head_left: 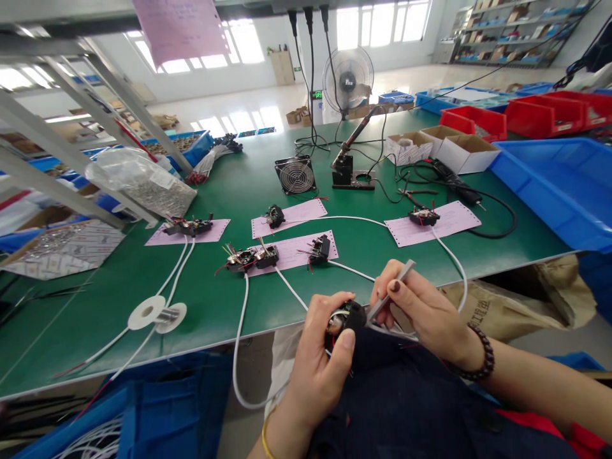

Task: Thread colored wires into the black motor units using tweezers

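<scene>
My left hand (320,357) grips a small black housing (352,315) with thin coloured wires and a round metal part showing inside it. Between the fingers and thumb of my right hand (425,312) is a flat grey metal tool (393,290). Its lower end meets the right side of the housing; the exact contact is hidden. A white cable runs beneath my right fingers. Just beyond my hands, similar wired black assemblies (319,249) rest on pink paper sheets (292,254), with white cables trailing from some of them.
On the green bench (201,347) are solder spools (146,312), a small square fan (295,174), a soldering iron in its stand (352,178) and a black corded tool (456,182). A blue bin (554,191) stands right. A clear bag (143,182) leans by the left frame.
</scene>
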### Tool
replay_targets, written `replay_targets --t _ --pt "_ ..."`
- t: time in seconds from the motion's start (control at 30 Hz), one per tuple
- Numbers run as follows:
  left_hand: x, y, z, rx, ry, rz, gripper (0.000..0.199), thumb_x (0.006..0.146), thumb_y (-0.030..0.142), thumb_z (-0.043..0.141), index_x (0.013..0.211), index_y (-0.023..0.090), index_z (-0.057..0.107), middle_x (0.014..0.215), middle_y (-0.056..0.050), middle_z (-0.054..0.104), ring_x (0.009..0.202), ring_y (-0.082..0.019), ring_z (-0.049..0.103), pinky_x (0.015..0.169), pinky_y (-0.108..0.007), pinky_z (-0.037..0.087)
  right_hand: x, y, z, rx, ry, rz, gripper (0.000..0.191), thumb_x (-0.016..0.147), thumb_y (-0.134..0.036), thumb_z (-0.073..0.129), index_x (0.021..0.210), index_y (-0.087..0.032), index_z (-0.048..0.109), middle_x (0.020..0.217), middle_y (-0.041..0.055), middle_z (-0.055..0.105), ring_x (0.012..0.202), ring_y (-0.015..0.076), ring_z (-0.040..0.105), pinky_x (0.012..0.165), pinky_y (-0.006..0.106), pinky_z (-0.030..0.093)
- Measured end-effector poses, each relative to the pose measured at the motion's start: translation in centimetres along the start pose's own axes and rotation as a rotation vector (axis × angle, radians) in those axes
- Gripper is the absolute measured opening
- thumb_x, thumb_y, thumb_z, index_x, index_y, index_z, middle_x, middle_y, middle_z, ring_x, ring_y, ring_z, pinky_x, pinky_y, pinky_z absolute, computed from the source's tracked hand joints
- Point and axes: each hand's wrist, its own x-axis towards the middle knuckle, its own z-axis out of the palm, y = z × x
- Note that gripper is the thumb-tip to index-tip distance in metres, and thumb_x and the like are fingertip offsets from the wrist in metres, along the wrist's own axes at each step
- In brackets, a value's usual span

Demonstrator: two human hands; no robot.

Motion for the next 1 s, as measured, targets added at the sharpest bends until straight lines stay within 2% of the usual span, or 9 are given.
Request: replay_targets --t 0.07,0.27,0.53,0.7,1.0 --pt "0.0 -0.2 0.02 -0.039 -0.022 0.009 0.037 0.11 0.046 0.052 0.139 0.027 0.065 0.111 -0.004 0.061 0.098 -0.023 0.06 0.088 -0.034 0.046 0.33 -0.02 -0.07 0.134 0.01 0.098 0.044 0.107 -0.061 0.064 0.091 -0.02 0.059 0.075 0.0007 0.066 0.06 0.0139 0.063 0.054 0.023 0.051" --pt "-0.15 -0.44 0.03 -0.097 -0.047 0.03 0.038 0.112 0.05 0.051 0.142 0.032 0.063 0.113 -0.003 0.058 0.1 -0.021 0.058 0.091 -0.032 0.044 0.55 -0.1 -0.07 0.281 0.009 0.195 0.046 0.1 -0.062 0.075 0.089 -0.019 0.062 0.07 0.0007 0.068 0.056 0.0127 0.061 0.053 0.022 0.049" --pt "-0.01 -0.08 -0.15 -0.13 -0.045 0.041 0.037 0.112 0.051 0.051 0.142 0.034 0.063 0.113 -0.002 0.058 0.099 -0.02 0.058 0.091 -0.03 0.044 0.92 -0.13 -0.01 0.354 -0.005 0.227 0.045 0.099 -0.06 0.078 0.088 -0.018 0.064 0.067 0.0007 0.07 0.053 0.0111 0.061 0.052 0.019 0.048" --pt "-0.05 -0.14 -0.18 -0.136 -0.04 0.047 0.036 0.112 0.052 0.051 0.142 0.036 0.063 0.114 -0.001 0.058 0.102 -0.019 0.056 0.093 -0.029 0.043 0.67 -0.27 0.07 0.35 -0.008 0.16 0.04 0.103 -0.054 0.076 0.09 -0.018 0.066 0.073 0.0013 0.072 0.06 0.0099 0.066 0.056 0.016 0.051" --pt "0.14 -0.46 -0.17 -0.163 -0.036 0.044 0.035 0.112 0.051 0.052 0.143 0.038 0.063 0.116 0.0 0.058 0.103 -0.018 0.056 0.094 -0.028 0.043 1.05 -0.16 0.18 0.449 -0.018 0.204 0.04 0.099 -0.053 0.082 0.088 -0.017 0.068 0.071 0.0019 0.073 0.058 0.0094 0.067 0.055 0.014 0.052"
